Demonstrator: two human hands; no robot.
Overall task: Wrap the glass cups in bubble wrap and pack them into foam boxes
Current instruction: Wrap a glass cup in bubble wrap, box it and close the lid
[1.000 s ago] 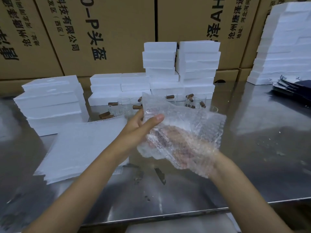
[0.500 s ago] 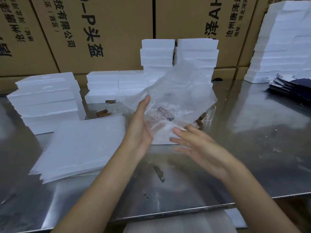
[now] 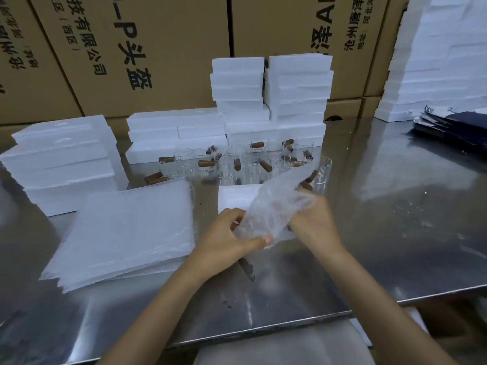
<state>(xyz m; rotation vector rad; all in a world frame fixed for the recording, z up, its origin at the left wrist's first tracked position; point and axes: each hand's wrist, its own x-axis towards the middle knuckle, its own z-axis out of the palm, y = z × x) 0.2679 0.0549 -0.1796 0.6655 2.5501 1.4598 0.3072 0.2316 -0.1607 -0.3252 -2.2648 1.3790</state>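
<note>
Bubble-wrap sheet (image 3: 276, 206) is held above the steel table (image 3: 395, 233) by both hands. L hand (image 3: 226, 241) has thumb & fingers curled round its near, lower end; R hand (image 3: 313, 219) grips the mid part, fingers closed under the film. Long axis runs from near-left up to far-right, free end pointing away toward the cups. Whether a cup is inside the wrap can't be told; something brownish shows through.

Stack of flat bubble-wrap sheets (image 3: 126, 233) lies to the left. One foam box (image 3: 234, 198) sits just behind the hands, contents not visible. Beyond it, a cluster of glass cups w/ brown wooden handles (image 3: 237, 162), some tipped. Farther back, closed foam boxes in stacks (image 3: 297, 88), then printed cardboard cartons (image 3: 158, 48) as a wall. Dark flat bags (image 3: 453, 125) far right.
</note>
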